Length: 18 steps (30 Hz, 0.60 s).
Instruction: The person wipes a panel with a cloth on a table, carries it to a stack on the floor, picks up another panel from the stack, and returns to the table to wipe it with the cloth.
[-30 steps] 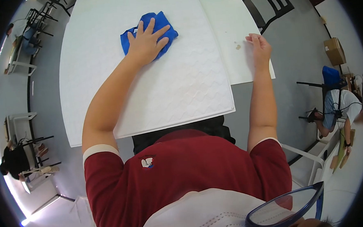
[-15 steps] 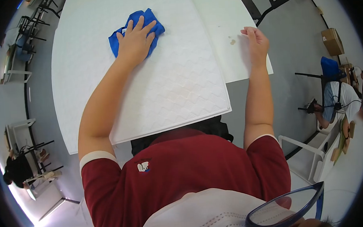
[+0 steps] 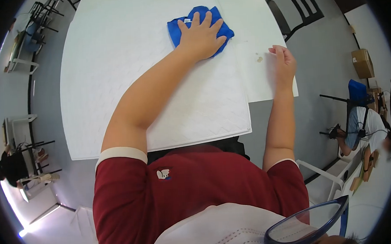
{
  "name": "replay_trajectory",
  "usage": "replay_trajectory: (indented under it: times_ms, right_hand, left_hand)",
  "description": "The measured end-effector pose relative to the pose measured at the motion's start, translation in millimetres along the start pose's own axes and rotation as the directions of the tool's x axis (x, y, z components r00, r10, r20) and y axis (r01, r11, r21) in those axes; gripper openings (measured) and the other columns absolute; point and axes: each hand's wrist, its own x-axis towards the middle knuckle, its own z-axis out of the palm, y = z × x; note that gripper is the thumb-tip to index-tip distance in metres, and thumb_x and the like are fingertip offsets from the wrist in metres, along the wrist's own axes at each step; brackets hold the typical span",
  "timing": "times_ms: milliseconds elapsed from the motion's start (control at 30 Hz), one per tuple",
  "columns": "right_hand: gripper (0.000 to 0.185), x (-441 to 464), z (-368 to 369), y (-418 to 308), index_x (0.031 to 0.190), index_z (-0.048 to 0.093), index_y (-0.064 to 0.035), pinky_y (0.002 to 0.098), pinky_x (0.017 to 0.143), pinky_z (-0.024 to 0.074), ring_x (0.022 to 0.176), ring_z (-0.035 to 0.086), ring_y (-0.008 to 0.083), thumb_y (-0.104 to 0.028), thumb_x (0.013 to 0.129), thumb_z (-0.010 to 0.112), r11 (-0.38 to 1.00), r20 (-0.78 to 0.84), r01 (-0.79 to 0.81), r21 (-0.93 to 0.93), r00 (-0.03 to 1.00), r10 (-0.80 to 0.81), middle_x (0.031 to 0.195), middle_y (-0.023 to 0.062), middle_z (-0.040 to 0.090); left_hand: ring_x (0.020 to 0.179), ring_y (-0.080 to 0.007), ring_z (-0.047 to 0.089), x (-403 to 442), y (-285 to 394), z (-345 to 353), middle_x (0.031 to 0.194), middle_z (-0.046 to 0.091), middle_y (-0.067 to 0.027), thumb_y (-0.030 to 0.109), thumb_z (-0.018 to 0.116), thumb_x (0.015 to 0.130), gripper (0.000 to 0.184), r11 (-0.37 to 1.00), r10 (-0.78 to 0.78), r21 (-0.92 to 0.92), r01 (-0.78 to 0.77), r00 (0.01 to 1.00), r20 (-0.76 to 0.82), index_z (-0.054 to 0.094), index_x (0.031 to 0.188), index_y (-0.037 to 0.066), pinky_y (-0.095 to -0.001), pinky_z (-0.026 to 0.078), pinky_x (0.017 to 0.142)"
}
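My left hand [image 3: 201,38] lies flat with its fingers spread on a crumpled blue cloth [image 3: 176,31] that has a small white tag. Beneath the cloth is a white quilted pad [image 3: 194,104] on the white table [image 3: 257,85]. Near the table's right edge my right hand [image 3: 284,61] is loosely curled, its fingers closed, and I see nothing in them. Small brownish spots [image 3: 259,58] mark the tabletop just left of that hand.
A black chair [image 3: 298,8] stands beyond the table's right corner. A cardboard box [image 3: 362,63] is farther right. One person [image 3: 368,122] sits at the right side, another [image 3: 13,166] at the far left.
My left hand has slid the blue cloth rightward across the pad, close to its right side. My right hand stays curled by the table edge. The whole view has shifted slightly.
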Motion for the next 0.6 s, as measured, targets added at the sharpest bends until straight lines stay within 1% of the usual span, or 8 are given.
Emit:
replay_trajectory:
  times_ms: [67, 167, 267, 300, 400, 433, 533, 600]
  right_hand:
    - [0.023, -1.4, 0.8, -4.1, 0.091, 0.063, 0.0001, 0.0217, 0.071, 0.0433, 0.076, 0.057, 0.0101, -0.021, 0.088, 0.054, 0.999, 0.002, -0.032, 0.026, 0.999, 0.032, 0.083, 0.0064, 0.065]
    - [0.023, 0.3, -1.5, -6.4, 0.091, 0.063, 0.0007, 0.0222, 0.072, 0.0435, 0.078, 0.057, 0.0108, -0.021, 0.088, 0.054, 0.999, 0.017, 0.009, -0.041, 1.0, -0.009, 0.085, 0.0074, 0.064]
    - [0.023, 2.3, -0.9, -1.2, 0.091, 0.063, 0.0017, 0.0232, 0.073, 0.0441, 0.079, 0.058, 0.0117, -0.02, 0.088, 0.054, 0.997, 0.041, 0.058, -0.044, 0.998, -0.056, 0.085, 0.0079, 0.064]
    - [0.024, 3.9, 0.1, 1.0, 0.091, 0.063, 0.0019, 0.0235, 0.074, 0.0443, 0.08, 0.058, 0.0121, -0.02, 0.088, 0.054, 0.998, 0.04, 0.059, -0.03, 0.997, -0.058, 0.085, 0.008, 0.064]
    - [0.024, 6.4, -2.0, 9.2, 0.092, 0.062, 0.0023, 0.0241, 0.074, 0.0449, 0.08, 0.059, 0.0129, -0.019, 0.089, 0.053, 0.997, 0.054, 0.069, -0.018, 0.996, -0.068, 0.084, 0.0083, 0.064]
    - [0.024, 8.9, -2.3, 11.0, 0.092, 0.062, 0.0022, 0.0242, 0.074, 0.045, 0.08, 0.059, 0.013, -0.019, 0.089, 0.053, 0.996, 0.061, 0.085, -0.023, 0.995, -0.083, 0.084, 0.0084, 0.064]
    - [0.024, 8.7, -3.0, 14.7, 0.093, 0.062, 0.0022, 0.0243, 0.075, 0.0453, 0.08, 0.06, 0.0133, -0.019, 0.089, 0.053, 0.992, 0.074, 0.121, -0.022, 0.99, -0.119, 0.085, 0.0087, 0.065]
    - [0.024, 9.1, -3.6, 12.7, 0.093, 0.062, 0.0023, 0.0243, 0.075, 0.0453, 0.08, 0.06, 0.0135, -0.019, 0.089, 0.053, 0.991, 0.069, 0.132, -0.018, 0.989, -0.13, 0.085, 0.0089, 0.065]
  left_hand:
    - [0.135, -0.0336, 0.016, -0.5, -0.2, 4.0, 0.145, 0.023, -0.0094, 0.041, 0.038, 0.091, 0.052, 1.0, 0.003, 0.004, -0.003, 1.0, -0.02, 0.032, 0.138, 0.021, -0.065, 0.015, 0.101]
    - [0.134, -0.0331, 0.018, 0.4, 2.1, 8.0, 0.145, 0.023, -0.0091, 0.036, 0.037, 0.092, 0.048, 1.0, -0.008, 0.01, 0.008, 0.999, -0.048, 0.032, 0.138, 0.021, -0.0647, 0.016, 0.1]
    - [0.133, -0.0325, 0.019, -1.3, 4.0, -1.0, 0.145, 0.023, -0.009, 0.036, 0.037, 0.092, 0.047, 1.0, -0.009, 0.016, 0.01, 1.0, -0.019, 0.034, 0.137, 0.021, -0.0644, 0.018, 0.1]
    - [0.131, -0.0322, 0.023, -2.4, 3.4, 0.6, 0.142, 0.028, -0.0087, 0.034, 0.038, 0.092, 0.044, 1.0, -0.001, 0.011, 0.002, 0.998, -0.068, 0.038, 0.134, 0.021, -0.0638, 0.02, 0.099]
    - [0.13, -0.0326, 0.026, -4.7, -2.5, -0.2, 0.141, 0.032, -0.0082, 0.031, 0.039, 0.092, 0.04, 0.996, 0.025, -0.08, -0.03, 0.998, -0.061, 0.043, 0.131, 0.02, -0.0629, 0.02, 0.099]
    - [0.129, -0.0331, 0.028, -5.3, -4.1, 0.9, 0.139, 0.035, -0.008, 0.029, 0.039, 0.093, 0.038, 0.995, 0.029, -0.092, -0.038, 0.995, -0.1, 0.046, 0.129, 0.019, -0.0621, 0.022, 0.098]
    - [0.129, -0.0332, 0.028, -11.2, -10.2, -5.4, 0.139, 0.034, -0.0093, 0.03, 0.039, 0.093, 0.039, 0.981, 0.076, -0.176, -0.079, 0.997, -0.025, 0.045, 0.129, 0.019, -0.0615, 0.024, 0.097]
    - [0.129, -0.034, 0.028, -23.8, -0.6, -12.0, 0.14, 0.034, -0.0101, 0.031, 0.039, 0.093, 0.039, 0.973, 0.081, -0.216, -0.083, 0.997, -0.019, 0.045, 0.129, 0.019, -0.062, 0.025, 0.096]
